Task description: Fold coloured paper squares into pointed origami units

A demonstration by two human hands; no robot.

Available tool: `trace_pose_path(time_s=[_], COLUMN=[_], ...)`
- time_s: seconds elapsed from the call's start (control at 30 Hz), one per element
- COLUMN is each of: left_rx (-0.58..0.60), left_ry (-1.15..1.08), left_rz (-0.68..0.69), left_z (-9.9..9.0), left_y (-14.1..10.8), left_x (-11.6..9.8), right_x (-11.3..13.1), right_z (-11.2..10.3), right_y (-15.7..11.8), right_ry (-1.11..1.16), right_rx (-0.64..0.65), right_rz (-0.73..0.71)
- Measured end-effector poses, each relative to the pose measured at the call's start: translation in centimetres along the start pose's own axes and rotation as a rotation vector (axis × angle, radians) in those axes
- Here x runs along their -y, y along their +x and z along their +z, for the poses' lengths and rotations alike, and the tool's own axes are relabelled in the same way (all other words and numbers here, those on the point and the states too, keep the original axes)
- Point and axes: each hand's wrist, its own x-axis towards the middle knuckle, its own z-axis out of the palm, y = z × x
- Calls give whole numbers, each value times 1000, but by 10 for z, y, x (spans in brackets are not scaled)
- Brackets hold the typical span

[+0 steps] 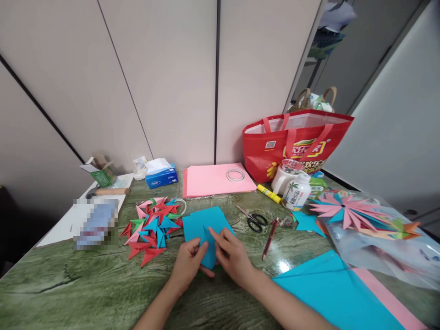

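Green tabletop [41, 293], streaked with dark veins and glossy, runs beneath everything. At the far left an opened cardboard carton [103, 176] flares its flaps, and next come a heap of sharp-pointed folded paper pieces [156, 224] in red, blue, pink and green, and a blue tissue box [161, 178] with soft white tissue on top. At the middle, near the table's front, the left hand [187, 261] pinches a folded blue paper [209, 260] between thumb and fingers; matt and crisply creased, the piece tapers to a blunt lower end, over flat blue sheets [193, 223]. Behind lie smooth pink sheets [206, 178]. The right hand [235, 254] lays its extended index finger on the folded piece; whether its other fingers grip the edge, I cannot tell. Further right come black-handled scissors [254, 221], a slim pencil [271, 239], a shiny red bag [259, 153], a white bottle [296, 192] and a spiky pink paper star [347, 211] on clear, wrinkled plastic [385, 256].
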Motion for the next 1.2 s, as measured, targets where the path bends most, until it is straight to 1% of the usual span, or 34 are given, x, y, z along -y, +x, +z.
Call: trace_pose_path(time_s=[0.1, 0.17, 0.23, 0.3, 0.37, 0.4, 0.43, 0.53, 0.6, 0.67, 0.73, 0.8, 0.87, 0.9, 1.03, 1.1, 1.2], left_rx=[29, 51, 81, 65, 58, 73, 98, 154, 142, 116, 138, 177, 179, 161, 212, 230, 174], left_ry=[18, 37, 19, -19, -50, -54, -53, -15, 48, 119, 155, 162, 177, 190, 232, 221, 264], left_rz=[10, 25, 19, 7, 0, -2, -4, 4, 26, 57, 87, 115, 141, 151, 148, 138, 145], left_z=[1, 1, 2, 2, 0, -1, -3, -7, -9, -8, -7, -5, -5, -5, -6, -6, -4], left_y=[0, 0, -1, -1, 0, 0, 1, 2, 2, 1, 0, -1, -1, -1, -1, -2, -4], left_x=[1, 2, 3, 3, 2, 1, 1, -1, -1, -1, -3, -5, -6, -6, -5, -5, -4], right_x=[-3, -4, -3, 0, 5, 6, 8, 8, 7, 7, 7, 8, 9, 9, 9, 10, 12], right_z=[1, 2, 0, -2, -6, -7, -9, -9, -8, -5, -4, -4, -5, -6, -8, -9, -9], right_y=[-1, -2, -2, -1, 2, 3, 5, 10, 12, 12, 11, 11, 11, 12, 13, 14, 15], right_ry=[-106, -145, -131, -60, 67, 150, 220, 505, 694, 811, 836, 805, 779, 784, 908, 967, 970], right_rx=[43, 71, 88, 97, 110, 122, 106, 97, 99, 98, 102, 102, 102, 105, 100, 100, 69], right_rz=[-50, -49, -34, -2, 60, 106, 147, 383, 537, 622, 634, 602, 580, 583, 672, 742, 782])
